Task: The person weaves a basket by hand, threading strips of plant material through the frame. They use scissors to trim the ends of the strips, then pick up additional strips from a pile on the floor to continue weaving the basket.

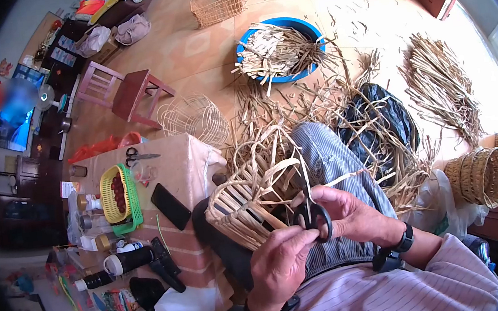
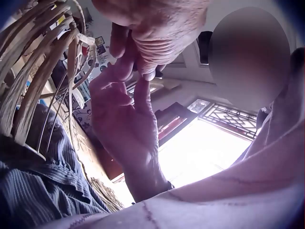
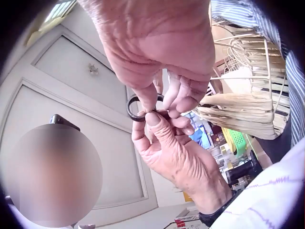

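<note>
Both hands meet over the lap at a pair of scissors with black ring handles, the blades pointing away from the body. My right hand holds the scissors by the handles. From the other side, the left hand pinches at the rings with thumb and fingertips. In the right wrist view, a black ring shows between the left hand and the right hand. A partly woven straw basket leans on the lap just beyond the hands, with loose strips at its rim.
Left of the lap, a covered table bears a black phone, another pair of scissors and a yellow basket of red fruit. A blue tub of dry strips, a straw bundle and finished baskets surround the seat.
</note>
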The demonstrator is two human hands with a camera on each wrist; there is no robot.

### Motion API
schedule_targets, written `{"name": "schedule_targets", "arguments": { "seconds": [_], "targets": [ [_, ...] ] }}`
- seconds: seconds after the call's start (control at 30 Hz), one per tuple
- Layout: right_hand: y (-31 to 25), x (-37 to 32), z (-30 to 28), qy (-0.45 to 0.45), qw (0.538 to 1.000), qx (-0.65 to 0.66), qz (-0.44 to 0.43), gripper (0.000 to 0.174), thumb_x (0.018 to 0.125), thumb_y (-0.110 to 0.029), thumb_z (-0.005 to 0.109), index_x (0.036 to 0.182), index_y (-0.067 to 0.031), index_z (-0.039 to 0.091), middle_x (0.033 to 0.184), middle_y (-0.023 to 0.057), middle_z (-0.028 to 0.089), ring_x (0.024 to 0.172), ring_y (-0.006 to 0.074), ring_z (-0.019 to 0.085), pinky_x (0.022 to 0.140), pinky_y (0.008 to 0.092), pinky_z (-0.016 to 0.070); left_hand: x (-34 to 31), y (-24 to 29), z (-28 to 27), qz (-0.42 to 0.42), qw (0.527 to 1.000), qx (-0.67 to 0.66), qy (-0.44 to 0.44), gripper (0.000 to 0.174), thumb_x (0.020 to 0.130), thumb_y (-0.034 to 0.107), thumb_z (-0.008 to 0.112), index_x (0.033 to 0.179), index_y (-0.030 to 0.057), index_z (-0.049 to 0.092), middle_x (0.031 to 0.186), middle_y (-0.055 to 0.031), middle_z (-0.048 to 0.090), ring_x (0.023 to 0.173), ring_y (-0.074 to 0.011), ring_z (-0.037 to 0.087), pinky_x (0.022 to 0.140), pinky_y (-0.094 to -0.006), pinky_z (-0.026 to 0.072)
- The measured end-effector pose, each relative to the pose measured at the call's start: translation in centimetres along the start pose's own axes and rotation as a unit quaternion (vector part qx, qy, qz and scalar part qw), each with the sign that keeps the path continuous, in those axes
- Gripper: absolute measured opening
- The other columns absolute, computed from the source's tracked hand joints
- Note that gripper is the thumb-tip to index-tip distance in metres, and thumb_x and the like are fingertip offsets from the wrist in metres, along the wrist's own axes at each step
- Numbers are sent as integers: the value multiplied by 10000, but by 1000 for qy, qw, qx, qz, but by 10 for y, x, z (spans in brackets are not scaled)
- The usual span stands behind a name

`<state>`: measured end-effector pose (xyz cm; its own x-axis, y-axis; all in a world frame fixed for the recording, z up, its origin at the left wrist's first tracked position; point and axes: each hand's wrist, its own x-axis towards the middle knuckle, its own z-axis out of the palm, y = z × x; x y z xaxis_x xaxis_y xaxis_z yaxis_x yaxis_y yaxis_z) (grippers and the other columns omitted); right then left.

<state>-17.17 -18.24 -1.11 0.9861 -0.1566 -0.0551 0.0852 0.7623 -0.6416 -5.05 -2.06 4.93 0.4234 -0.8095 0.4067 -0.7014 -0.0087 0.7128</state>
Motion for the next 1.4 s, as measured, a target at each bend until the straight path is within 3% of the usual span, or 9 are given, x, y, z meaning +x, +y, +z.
{"name": "schedule_targets", "arguments": {
  "seconds": [0.23,0.33,0.4,0.5,0.63,0.7,0.87,1.27,1.4],
  "targets": [
    [-3,-3,3,84,992,-89,30,484,1000,-105,801,1451,-48,636,1175,7,741,1083,85,676,983,267,555,11,-4,-10,-30,998,13,-47,185,894,112,880,995,58,734,870,-106,782,773,-260,770,687,-338,592],
    [-4,-7,1,87,969,-232,5,445,1019,-68,754,1444,-19,633,1129,46,768,1031,106,715,906,293,582,28,-20,-25,-83,995,61,12,293,923,116,839,1168,58,688,968,-136,772,833,-287,767,682,-361,592],
    [-8,-3,1,42,896,-436,-80,494,972,-18,743,1443,-2,593,1126,133,779,991,223,782,819,373,614,54,-12,-32,-153,975,159,25,350,924,122,832,1225,51,668,1041,-164,762,910,-315,758,727,-398,591],
    [-20,0,12,70,790,-608,-30,543,886,-12,780,1398,-24,600,1079,169,765,965,346,778,791,428,616,72,-26,-28,-170,965,195,-45,429,918,111,827,1295,42,635,1128,-183,741,1009,-364,731,805,-462,580],
    [-22,4,11,77,736,-669,-69,573,815,-89,830,1347,-51,622,1029,166,701,896,381,740,751,457,602,84,-37,-27,-227,962,125,-84,391,921,69,807,1283,33,664,1065,-176,770,970,-385,750,835,-478,581],
    [-29,6,17,77,699,-706,-85,586,817,-135,846,1355,-60,625,1020,153,668,864,368,729,718,462,591,88,-39,-29,-242,964,83,-71,366,917,27,798,1268,24,694,1028,-176,783,879,-312,769,771,-423,589],
    [-35,15,22,63,678,-728,-78,610,819,-199,861,1367,-71,626,1015,152,639,841,364,719,686,471,577,92,-46,-33,-239,968,27,-75,378,921,-73,759,1290,-31,688,968,-86,781,724,-66,642,682,-260,538],
    [-34,35,40,60,659,-746,-74,519,911,-281,800,1324,-20,626,940,199,643,774,387,720,638,491,563,92,-36,-42,-247,967,6,-67,419,870,-23,836,1270,24,719,944,-117,788,742,-152,688,715,-324,566],
    [-30,38,41,65,651,-752,-82,422,918,-269,793,1204,-13,616,947,204,648,748,392,717,610,486,554,93,-37,-41,-243,968,1,-60,458,833,-59,855,1263,5,712,901,-39,766,756,-59,604,685,-236,474]
  ]
}}
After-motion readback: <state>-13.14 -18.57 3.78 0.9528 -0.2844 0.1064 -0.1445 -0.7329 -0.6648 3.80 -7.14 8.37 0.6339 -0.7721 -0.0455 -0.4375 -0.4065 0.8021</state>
